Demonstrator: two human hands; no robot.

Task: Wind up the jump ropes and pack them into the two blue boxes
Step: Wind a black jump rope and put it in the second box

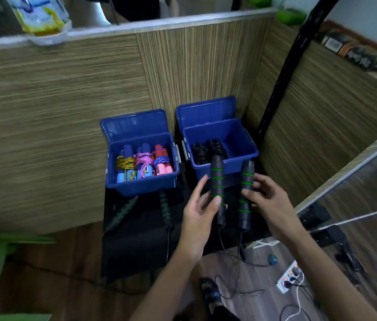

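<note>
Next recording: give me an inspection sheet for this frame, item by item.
Surface: black mat on wood floor.
Job's things: left blue box holds colourful wound ropes; right blue box holds black ropes; two black handles lie on the mat.
Clutter: nothing seen.
Grips: left hand holds one handle; right hand holds another.
Cables: power strip, cords trailing.
Surroundings: wood-panel walls.
</note>
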